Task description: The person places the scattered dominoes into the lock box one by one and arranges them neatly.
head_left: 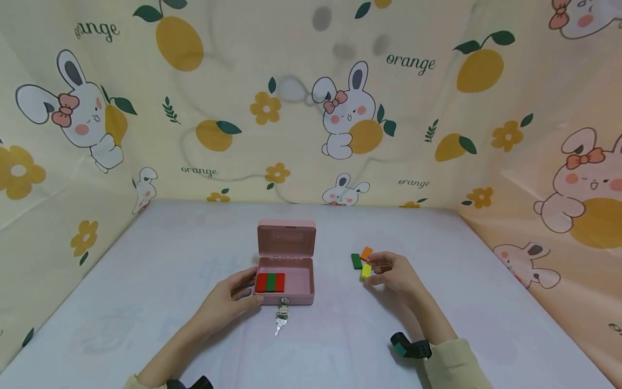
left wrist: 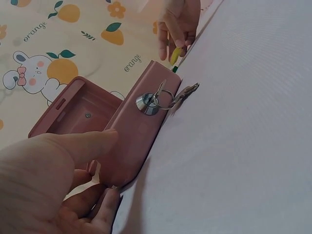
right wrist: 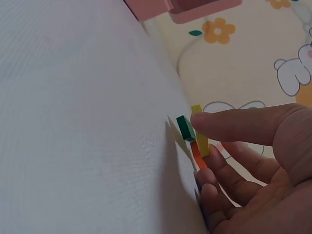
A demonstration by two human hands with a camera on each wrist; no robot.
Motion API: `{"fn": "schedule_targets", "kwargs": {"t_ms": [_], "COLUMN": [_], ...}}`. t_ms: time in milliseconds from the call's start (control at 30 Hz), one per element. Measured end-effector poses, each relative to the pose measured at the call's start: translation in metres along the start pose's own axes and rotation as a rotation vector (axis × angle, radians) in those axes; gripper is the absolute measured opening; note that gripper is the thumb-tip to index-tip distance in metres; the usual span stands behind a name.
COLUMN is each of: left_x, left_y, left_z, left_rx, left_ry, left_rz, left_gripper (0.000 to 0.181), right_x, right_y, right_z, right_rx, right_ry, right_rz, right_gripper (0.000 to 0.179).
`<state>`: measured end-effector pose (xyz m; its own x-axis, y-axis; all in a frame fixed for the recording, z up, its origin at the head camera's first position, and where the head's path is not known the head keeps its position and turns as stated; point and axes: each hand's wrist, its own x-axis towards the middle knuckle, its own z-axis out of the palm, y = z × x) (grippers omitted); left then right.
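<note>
A pink metal cash box (head_left: pixel 298 299) stands on the table with its lid (head_left: pixel 286 240) raised. Red blocks (head_left: pixel 261 282) and a green block (head_left: pixel 271 282) lie side by side in its left part. My left hand (head_left: pixel 230 297) grips the box's left side, thumb at the front corner, fingers round the side and back. To the right of the box, my right hand (head_left: pixel 396 273) pinches a yellow block (right wrist: pixel 202 139) between thumb and fingers. Beside it on the table are a green block (head_left: pixel 357 261) and an orange block (head_left: pixel 366 253).
A key ring with keys (head_left: pixel 281 321) hangs from the lock (left wrist: pixel 147 103) on the box's front. The white table (head_left: pixel 320 356) is bordered behind and at both sides by a printed curtain (head_left: pixel 291 135).
</note>
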<state>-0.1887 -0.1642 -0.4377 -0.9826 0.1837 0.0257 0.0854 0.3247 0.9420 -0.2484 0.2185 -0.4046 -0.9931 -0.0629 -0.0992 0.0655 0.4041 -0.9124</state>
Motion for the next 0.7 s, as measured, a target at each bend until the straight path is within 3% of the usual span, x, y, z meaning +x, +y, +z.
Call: {"fn": "schedule_targets", "kwargs": {"t_ms": [700], "left_x": [-0.002], "left_y": [0.004], "left_z": [0.001], "left_rx": [0.01], "left_ry": [0.006], "left_rz": [-0.01], "left_gripper": [0.076], "right_x": [-0.002], "right_y": [-0.012], "right_z": [0.009], "right_rx": [0.011], "right_ry": [0.018], "right_rz": [0.005], "right_gripper": [0.053]}}
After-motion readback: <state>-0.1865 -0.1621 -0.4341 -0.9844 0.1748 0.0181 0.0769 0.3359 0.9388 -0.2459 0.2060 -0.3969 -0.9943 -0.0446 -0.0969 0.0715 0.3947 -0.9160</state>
